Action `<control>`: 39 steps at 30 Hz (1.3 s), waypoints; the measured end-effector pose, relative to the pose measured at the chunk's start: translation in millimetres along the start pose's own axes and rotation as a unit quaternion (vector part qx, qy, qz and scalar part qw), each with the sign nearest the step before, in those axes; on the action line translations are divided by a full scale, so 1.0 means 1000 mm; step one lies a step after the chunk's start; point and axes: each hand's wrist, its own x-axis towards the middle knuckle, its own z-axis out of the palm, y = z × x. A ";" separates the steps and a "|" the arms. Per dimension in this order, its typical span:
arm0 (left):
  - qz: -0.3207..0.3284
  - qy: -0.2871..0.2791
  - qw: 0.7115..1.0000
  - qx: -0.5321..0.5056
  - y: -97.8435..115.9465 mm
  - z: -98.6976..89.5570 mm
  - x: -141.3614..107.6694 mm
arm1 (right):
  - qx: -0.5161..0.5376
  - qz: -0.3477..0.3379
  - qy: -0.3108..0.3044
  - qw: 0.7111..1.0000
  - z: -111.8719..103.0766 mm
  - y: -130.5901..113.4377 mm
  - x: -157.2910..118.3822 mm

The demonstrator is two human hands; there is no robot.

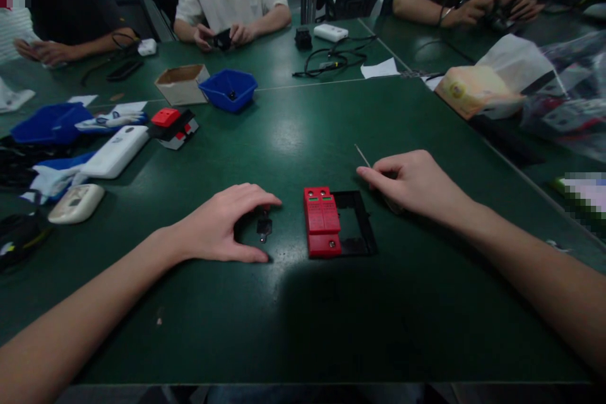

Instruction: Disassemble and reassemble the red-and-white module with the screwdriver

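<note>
My left hand (226, 222) rests on the green table with thumb and fingers spread apart. Between them lies a small dark metal part (264, 226), apparently not gripped. My right hand (409, 182) is closed in a pinch around a thin, pointed metal tool (362, 154), whose tip points up and left; most of its body is hidden by the fingers. In the middle, a red two-pole electrical module (322, 222) with screws and small green windows sits at the left side of a black rectangular frame (367, 227). Neither hand touches the module.
To the left lie a red and black block (173, 126), a white power bank (116, 151), gloves (61, 173) and a beige rounded device (76, 203). Farther back are a blue bin (230, 89) and a cardboard box (182, 84). Plastic bags (568, 88) stand right. Several people sit across.
</note>
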 end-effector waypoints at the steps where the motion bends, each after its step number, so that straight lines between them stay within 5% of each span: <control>1: 0.006 -0.008 1.000 0.010 -0.001 -0.001 -0.001 | -0.024 0.001 -0.014 1.000 -0.001 0.000 0.001; 7: -0.003 -0.002 1.000 0.012 0.000 0.000 0.001 | -0.134 0.018 -0.041 0.990 0.005 -0.006 -0.001; 25: -0.061 -0.021 0.996 0.059 -0.002 -0.002 0.002 | -0.131 0.022 -0.021 0.991 0.008 -0.007 -0.002; 39: -0.048 -0.013 0.997 0.056 -0.002 -0.004 0.003 | -0.137 0.020 -0.011 0.990 0.009 -0.010 -0.003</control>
